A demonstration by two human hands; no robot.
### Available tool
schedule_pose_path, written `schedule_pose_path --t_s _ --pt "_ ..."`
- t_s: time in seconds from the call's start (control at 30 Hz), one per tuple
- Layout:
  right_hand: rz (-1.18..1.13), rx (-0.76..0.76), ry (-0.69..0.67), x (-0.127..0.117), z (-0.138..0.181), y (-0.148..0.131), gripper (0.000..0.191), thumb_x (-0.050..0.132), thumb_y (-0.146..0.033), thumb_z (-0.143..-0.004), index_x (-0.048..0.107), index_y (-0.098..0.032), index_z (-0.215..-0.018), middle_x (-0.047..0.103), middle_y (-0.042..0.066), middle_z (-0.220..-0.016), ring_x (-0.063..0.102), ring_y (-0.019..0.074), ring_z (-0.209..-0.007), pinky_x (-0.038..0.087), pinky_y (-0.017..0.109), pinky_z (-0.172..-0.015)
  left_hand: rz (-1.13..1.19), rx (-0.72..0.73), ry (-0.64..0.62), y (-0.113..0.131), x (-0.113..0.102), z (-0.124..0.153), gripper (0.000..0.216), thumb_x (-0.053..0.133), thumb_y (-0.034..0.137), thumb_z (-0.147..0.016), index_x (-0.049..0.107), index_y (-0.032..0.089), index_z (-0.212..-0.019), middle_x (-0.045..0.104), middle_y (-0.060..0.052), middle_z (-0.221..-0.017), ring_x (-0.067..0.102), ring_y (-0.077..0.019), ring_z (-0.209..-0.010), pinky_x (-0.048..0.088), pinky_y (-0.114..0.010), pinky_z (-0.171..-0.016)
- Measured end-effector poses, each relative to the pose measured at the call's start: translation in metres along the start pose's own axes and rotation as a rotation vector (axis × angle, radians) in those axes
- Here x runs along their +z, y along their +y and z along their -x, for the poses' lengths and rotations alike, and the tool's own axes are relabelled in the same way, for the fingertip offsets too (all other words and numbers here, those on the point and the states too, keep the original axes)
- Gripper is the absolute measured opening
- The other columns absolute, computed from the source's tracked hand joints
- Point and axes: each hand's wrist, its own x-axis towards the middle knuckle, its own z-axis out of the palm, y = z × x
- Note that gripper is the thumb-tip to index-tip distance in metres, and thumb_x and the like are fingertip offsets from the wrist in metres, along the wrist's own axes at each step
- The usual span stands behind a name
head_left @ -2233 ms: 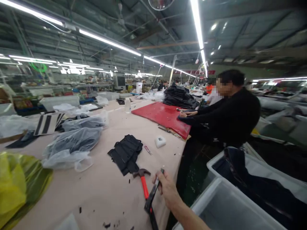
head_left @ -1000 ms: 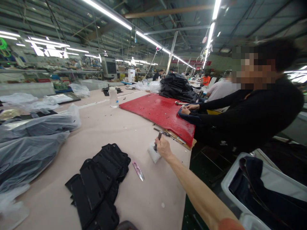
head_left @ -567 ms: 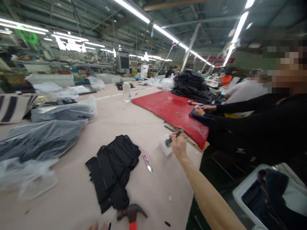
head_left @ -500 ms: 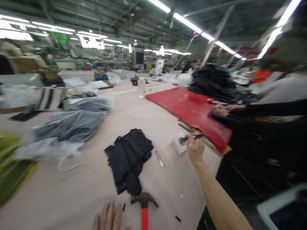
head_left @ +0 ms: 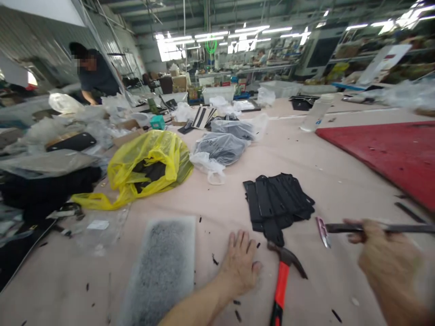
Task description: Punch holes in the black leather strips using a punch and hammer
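My left hand [head_left: 239, 262] rests flat on the pale table covering, fingers spread and holding nothing. On its left lies a worn white board [head_left: 166, 267] covered in dark marks. To its right is a claw hammer [head_left: 281, 283] with a red and black handle, its head touching a stack of black strap-like pieces [head_left: 278, 199] with slots. My right hand [head_left: 384, 258], blurred, grips a long dark metal punch [head_left: 346, 227] held sideways over the table. Beneath the punch's left end are pink-handled thread snips [head_left: 322, 233].
A yellow plastic bag [head_left: 152, 158] with dark contents and grey-filled clear bags [head_left: 220, 147] lie at the left. A red sheet [head_left: 384, 149] covers the right side, near a clear bottle [head_left: 316, 113]. Small black scraps are scattered about. A person [head_left: 95, 72] stands at the far left.
The view has swung left, bringing the white board and yellow bag into sight. My right hand has come away from the small white box with the punch. My left hand still lies flat.
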Motion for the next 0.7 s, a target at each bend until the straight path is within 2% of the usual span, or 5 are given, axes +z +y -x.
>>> schedule_pose_path --t_s 0.23,0.33,0.5,0.6,0.7 --pt "-0.273 0.08 -0.642 0.048 0.131 -0.02 0.046 0.064 -0.065 -0.077 0.063 -0.019 -0.078 0.059 0.0 -0.055 0.039 0.0103 -0.038 0.031 0.025 -0.036 0.125 0.069 -0.032 0.02 0.027 0.072 0.051 0.045 0.034 -0.09 0.046 0.016 -0.138 0.039 -0.014 -0.154 0.03 -0.0303 -0.145 0.023 -0.052 -0.122" --pt "-0.318 0.048 -0.634 0.043 0.154 -0.033 0.043 0.064 -0.062 -0.08 0.062 -0.018 -0.082 0.064 0.002 -0.062 0.041 0.0092 -0.039 0.032 0.023 -0.035 0.129 0.112 0.025 0.002 0.005 0.079 0.046 0.04 0.022 -0.089 0.049 0.024 -0.134 0.051 -0.008 -0.144 0.041 -0.0244 -0.139 0.017 -0.043 -0.124" --pt "-0.433 0.059 -0.574 0.015 0.171 -0.053 0.039 0.065 -0.055 -0.082 0.059 -0.017 -0.08 0.068 0.004 -0.07 0.038 0.0059 -0.038 0.03 0.02 -0.034 -0.11 -0.398 0.229 -0.065 -0.055 0.007 0.047 0.045 0.019 -0.09 0.044 -0.001 -0.132 0.04 -0.029 -0.146 0.032 -0.0384 -0.141 0.024 -0.054 -0.116" --pt "-0.428 0.075 -0.548 0.001 0.182 -0.055 0.037 0.066 -0.053 -0.082 0.059 -0.017 -0.081 0.069 0.004 -0.072 0.036 0.0046 -0.037 0.027 0.019 -0.033 -0.118 -0.412 0.211 -0.07 -0.042 -0.001 0.049 0.051 0.023 -0.089 0.045 0.001 -0.132 0.04 -0.028 -0.146 0.03 -0.0406 -0.141 0.025 -0.056 -0.114" --pt "-0.408 0.091 -0.543 -0.006 0.193 -0.05 0.037 0.066 -0.053 -0.082 0.06 -0.017 -0.082 0.069 0.004 -0.071 0.037 0.0049 -0.037 0.028 0.019 -0.033 -0.085 -0.36 0.17 -0.026 0.003 0.056 0.06 0.049 0.026 -0.09 0.035 0.0 -0.142 0.028 -0.028 -0.155 0.019 -0.0411 -0.146 0.017 -0.058 -0.118"
